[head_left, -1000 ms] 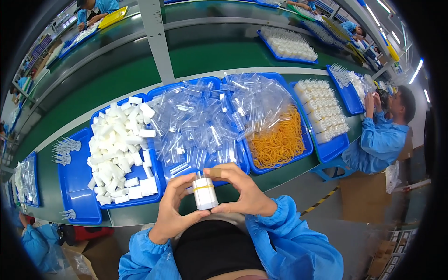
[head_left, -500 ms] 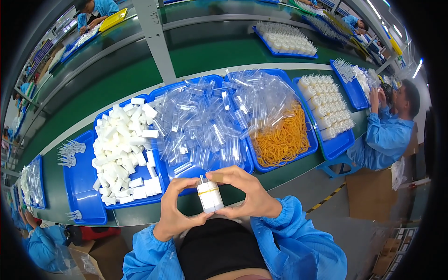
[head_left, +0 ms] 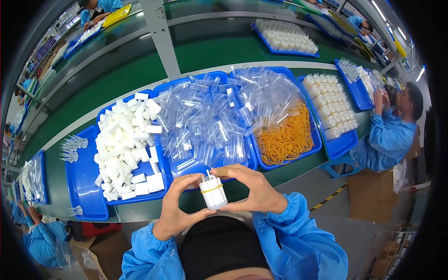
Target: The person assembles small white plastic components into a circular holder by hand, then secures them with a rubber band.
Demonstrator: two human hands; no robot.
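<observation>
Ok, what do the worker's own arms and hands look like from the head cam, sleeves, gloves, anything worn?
Both hands are bare: no gloves, rings or watch show on the left hand or the right hand. Each forearm is covered by a bright blue smock sleeve of crinkly fabric, gathered into an elastic cuff at the wrist. No markings show on the sleeves.

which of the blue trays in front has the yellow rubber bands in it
The tray on the right of the front row: a heap of yellow rubber bands lies in it under clear bags. The others hold white blocks or only bags.
</observation>
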